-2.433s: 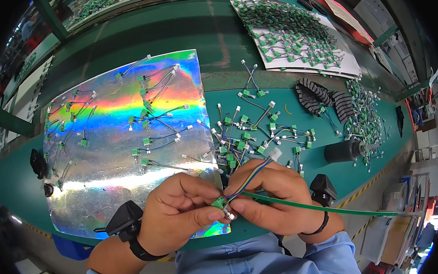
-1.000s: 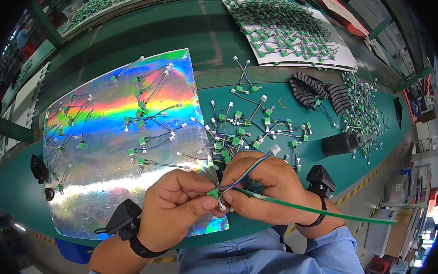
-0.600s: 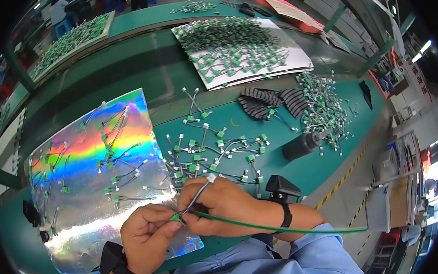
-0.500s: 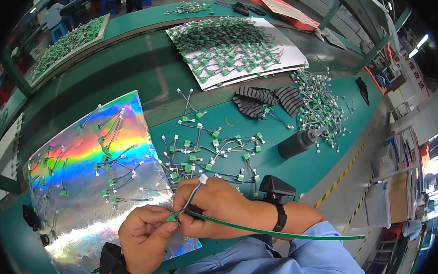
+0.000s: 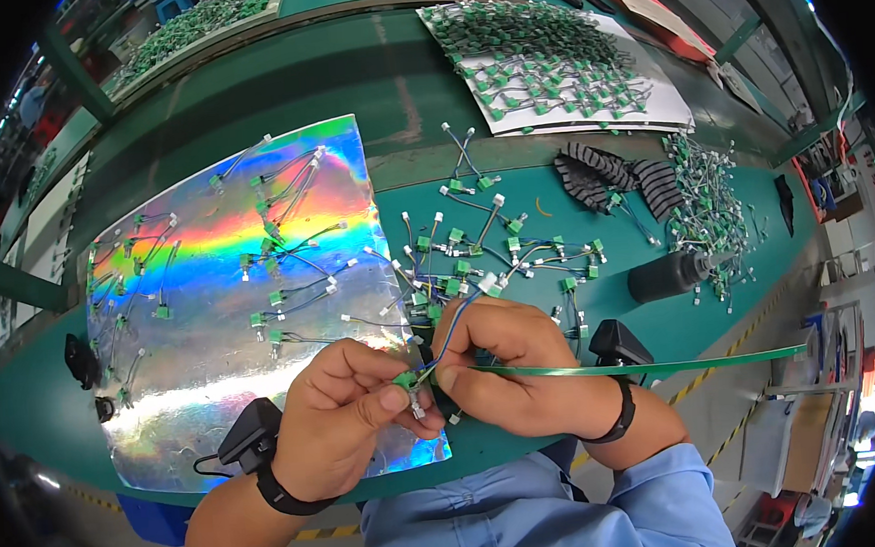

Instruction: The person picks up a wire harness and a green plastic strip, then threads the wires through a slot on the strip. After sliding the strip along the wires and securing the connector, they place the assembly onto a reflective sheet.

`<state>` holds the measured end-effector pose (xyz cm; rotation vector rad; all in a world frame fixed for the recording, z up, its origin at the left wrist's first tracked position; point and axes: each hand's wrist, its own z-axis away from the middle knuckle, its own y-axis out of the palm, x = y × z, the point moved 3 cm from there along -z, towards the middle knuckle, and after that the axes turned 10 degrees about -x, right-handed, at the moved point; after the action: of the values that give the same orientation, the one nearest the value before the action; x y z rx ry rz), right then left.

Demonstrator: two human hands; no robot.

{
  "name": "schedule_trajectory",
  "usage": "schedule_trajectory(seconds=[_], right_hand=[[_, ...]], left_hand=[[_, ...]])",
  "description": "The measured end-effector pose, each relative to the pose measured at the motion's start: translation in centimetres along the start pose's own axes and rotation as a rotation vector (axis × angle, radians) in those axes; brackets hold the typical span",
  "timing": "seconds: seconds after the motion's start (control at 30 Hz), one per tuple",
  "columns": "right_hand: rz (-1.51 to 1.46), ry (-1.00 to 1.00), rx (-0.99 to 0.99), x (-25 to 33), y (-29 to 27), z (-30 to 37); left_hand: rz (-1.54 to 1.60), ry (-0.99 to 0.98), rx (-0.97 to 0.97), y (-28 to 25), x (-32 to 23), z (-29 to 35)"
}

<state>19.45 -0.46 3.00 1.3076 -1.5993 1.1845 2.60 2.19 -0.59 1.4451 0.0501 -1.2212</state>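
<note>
Between the thumb and fingers of my left hand [image 5: 340,405] is a small green circuit board [image 5: 404,380] with wires and a metal-looking end piece below it. Thin wires [image 5: 453,325] rise from the board, past my right fingers, to a white plug [image 5: 489,284]. My right hand [image 5: 508,364] is closed on a long thin green strip [image 5: 703,362], which sticks out to the right over my wrist. Its fingertips lie close to the board and the wires; whether they pinch the wires is hidden. Both hands are above the front edge of a shiny silver sheet [image 5: 193,364].
Several wired boards [image 5: 462,267] lie on the green table beyond my hands, others on the silver sheet. A black bottle [image 5: 663,277], a striped cloth [image 5: 602,175] and a heap of wired parts [image 5: 709,202] are to the right. A white board [image 5: 549,124] farther back carries many more.
The whole view has shifted, so the table's things appear farther right and higher. The green strip has swung from slanting down to nearly level. My left fingers have spread somewhat around the board.
</note>
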Motion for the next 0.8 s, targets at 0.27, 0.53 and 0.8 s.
schedule_trajectory(seconds=[0.27, 0.53, 0.8], right_hand=[[0.032, -0.040, 0.041, 0.7, -0.1, 0.2], [-0.245, 0.223, -0.010, 0.7, -0.5, 0.6], [-0.586, 0.264, 0.025, 1.2, 0.3, 1.0]], left_hand=[[0.010, -0.016, 0.041, 0.3, -0.1, 0.1], [0.031, -0.017, -0.019, 0.8, -0.3, 0.0], [0.089, -0.061, 0.115, 0.6, 0.0, 0.5]])
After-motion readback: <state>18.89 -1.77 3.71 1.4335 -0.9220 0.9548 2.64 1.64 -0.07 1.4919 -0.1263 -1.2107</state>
